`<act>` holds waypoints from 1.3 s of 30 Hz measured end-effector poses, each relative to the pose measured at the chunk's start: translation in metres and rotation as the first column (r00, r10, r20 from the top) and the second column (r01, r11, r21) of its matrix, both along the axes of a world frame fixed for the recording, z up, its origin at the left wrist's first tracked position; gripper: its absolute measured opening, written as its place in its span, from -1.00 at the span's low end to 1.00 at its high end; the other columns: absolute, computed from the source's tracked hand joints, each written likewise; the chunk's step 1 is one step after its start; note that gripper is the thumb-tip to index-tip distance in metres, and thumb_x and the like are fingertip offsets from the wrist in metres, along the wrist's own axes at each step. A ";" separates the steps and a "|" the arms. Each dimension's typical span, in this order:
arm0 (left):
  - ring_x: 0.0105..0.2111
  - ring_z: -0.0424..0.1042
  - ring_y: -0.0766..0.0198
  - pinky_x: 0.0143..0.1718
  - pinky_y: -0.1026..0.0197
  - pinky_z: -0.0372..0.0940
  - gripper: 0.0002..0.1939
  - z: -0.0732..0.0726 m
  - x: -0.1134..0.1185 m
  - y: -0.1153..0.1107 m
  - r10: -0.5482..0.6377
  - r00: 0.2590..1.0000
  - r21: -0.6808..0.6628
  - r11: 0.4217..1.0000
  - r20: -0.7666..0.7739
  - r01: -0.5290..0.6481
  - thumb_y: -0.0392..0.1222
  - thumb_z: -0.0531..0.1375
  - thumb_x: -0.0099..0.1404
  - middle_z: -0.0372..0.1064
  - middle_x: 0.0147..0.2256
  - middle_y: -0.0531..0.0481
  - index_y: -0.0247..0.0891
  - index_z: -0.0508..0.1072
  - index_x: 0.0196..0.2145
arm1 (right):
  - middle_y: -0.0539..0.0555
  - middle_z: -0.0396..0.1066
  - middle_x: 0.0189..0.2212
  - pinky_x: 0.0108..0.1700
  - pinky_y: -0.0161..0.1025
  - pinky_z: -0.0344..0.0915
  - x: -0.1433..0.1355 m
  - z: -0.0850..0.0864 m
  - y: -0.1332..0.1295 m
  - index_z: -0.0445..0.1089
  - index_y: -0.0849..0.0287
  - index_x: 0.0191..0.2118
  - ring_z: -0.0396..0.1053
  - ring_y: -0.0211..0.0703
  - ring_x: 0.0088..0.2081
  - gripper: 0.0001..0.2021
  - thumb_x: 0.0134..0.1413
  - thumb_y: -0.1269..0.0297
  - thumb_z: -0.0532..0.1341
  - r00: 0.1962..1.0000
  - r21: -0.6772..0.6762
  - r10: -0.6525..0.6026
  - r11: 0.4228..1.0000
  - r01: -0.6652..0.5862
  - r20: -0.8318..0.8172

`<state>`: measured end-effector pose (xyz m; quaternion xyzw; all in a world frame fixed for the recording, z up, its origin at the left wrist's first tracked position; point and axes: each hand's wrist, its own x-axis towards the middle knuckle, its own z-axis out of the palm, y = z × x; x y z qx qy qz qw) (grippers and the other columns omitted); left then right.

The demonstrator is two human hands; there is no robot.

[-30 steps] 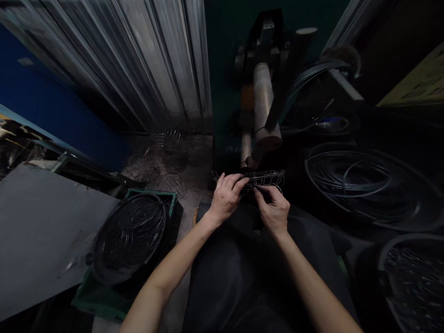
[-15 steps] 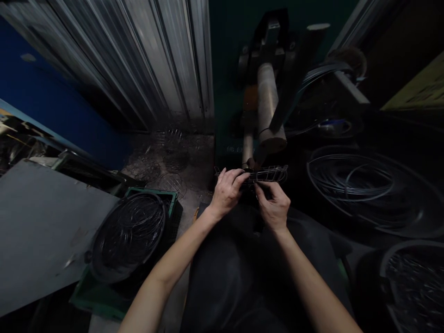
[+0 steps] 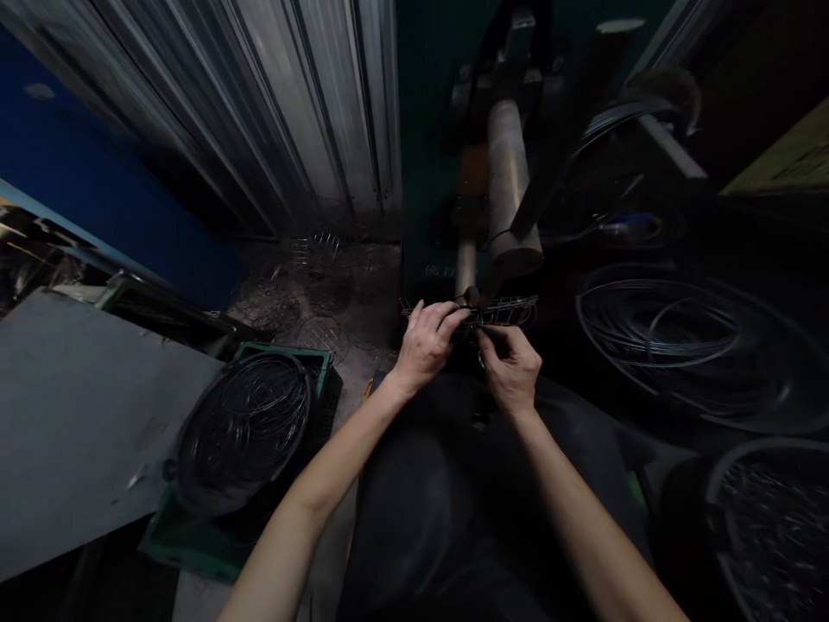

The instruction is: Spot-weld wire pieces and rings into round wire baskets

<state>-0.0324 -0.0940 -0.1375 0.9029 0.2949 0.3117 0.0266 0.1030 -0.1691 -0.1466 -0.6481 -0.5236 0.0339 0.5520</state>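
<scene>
A small wire frame (image 3: 515, 311) of thin metal rods lies across the front of a machine, just below its lower rod (image 3: 465, 268). My left hand (image 3: 427, 341) is closed on the frame's left part, with the fingers bent over its top. Close beside it, my right hand (image 3: 513, 367) pinches at the near side of the frame with thumb and forefinger. Whether a separate small piece sits in that pinch, I cannot tell; the fingers and the dark hide it. Above the hands juts the machine's thick metal cylinder (image 3: 511, 181).
On the left, a black basin of wire rings (image 3: 249, 423) rests on a green crate (image 3: 191, 540), beside a grey panel (image 3: 84, 423). At right stand a wide basin of coiled wire (image 3: 661, 328) and a tub of small metal pieces (image 3: 777, 518). Wire scraps (image 3: 314, 250) litter the floor.
Both hands stay at the wire frame below the machine, nearly in the same pose. The view has shifted slightly.
</scene>
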 end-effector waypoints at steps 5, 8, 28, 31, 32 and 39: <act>0.08 0.26 0.19 0.24 -0.06 0.03 -0.56 0.000 0.000 0.000 0.014 1.000 -0.012 1.000 -0.027 -0.015 -0.36 0.05 0.25 0.29 0.03 -0.11 -0.21 0.24 0.09 | 0.09 0.44 -0.35 -0.23 -0.22 0.34 0.001 -0.006 -0.002 0.39 0.17 -0.26 0.40 -0.18 -0.33 -0.78 0.19 0.13 0.11 1.000 -0.014 0.001 1.000 -0.001 0.027; 0.07 0.27 0.19 0.23 -0.06 0.04 -0.57 0.001 0.000 0.001 0.014 0.999 -0.009 1.000 -0.043 -0.015 -0.36 0.04 0.25 0.29 0.02 -0.11 -0.21 0.24 0.09 | 0.10 0.45 -0.35 -0.22 -0.21 0.33 0.001 -0.009 -0.002 0.38 0.17 -0.27 0.40 -0.17 -0.32 -0.77 0.21 0.13 0.08 0.997 -0.011 0.002 1.000 -0.001 0.071; 0.02 0.31 0.18 0.17 -0.01 0.13 -0.54 0.003 0.000 0.001 -0.006 1.000 -0.022 1.000 0.008 0.006 -0.39 0.12 0.17 0.31 -0.01 -0.12 -0.23 0.23 0.05 | 0.10 0.42 -0.37 -0.26 -0.24 0.36 0.004 -0.021 0.002 0.35 0.16 -0.24 0.40 -0.17 -0.32 -0.82 0.26 0.24 0.04 0.962 0.112 0.008 0.993 -0.040 0.273; 0.02 0.31 0.18 0.16 0.00 0.13 -0.52 0.005 0.000 0.001 -0.009 1.000 -0.028 1.000 -0.003 0.009 -0.39 0.12 0.16 0.31 -0.01 -0.12 -0.25 0.24 0.05 | 0.11 0.43 -0.37 -0.25 -0.24 0.36 0.002 -0.020 0.003 0.36 0.18 -0.24 0.41 -0.17 -0.32 -0.83 0.24 0.24 0.06 0.968 0.117 0.003 0.993 -0.034 0.253; 0.02 0.31 0.18 0.16 0.01 0.13 -0.51 0.005 0.000 0.001 -0.015 1.000 -0.030 0.999 -0.004 0.015 -0.40 0.12 0.16 0.31 -0.01 -0.13 -0.25 0.23 0.06 | 0.11 0.44 -0.37 -0.24 -0.24 0.36 0.000 -0.018 0.003 0.36 0.18 -0.24 0.41 -0.17 -0.31 -0.82 0.24 0.24 0.07 0.970 0.112 0.005 0.993 -0.033 0.241; 0.24 0.03 0.06 0.26 -0.21 -0.16 -0.33 -0.013 -0.009 0.000 -0.024 0.996 -0.055 0.998 0.087 0.029 -0.37 0.17 0.14 0.06 0.20 -0.17 -0.16 0.04 0.17 | 0.16 0.45 -0.19 -0.15 -0.13 0.36 0.035 0.008 -0.070 0.39 0.14 -0.06 0.43 -0.09 -0.21 -0.65 0.11 0.05 0.16 0.970 -0.068 -0.224 0.971 0.231 0.098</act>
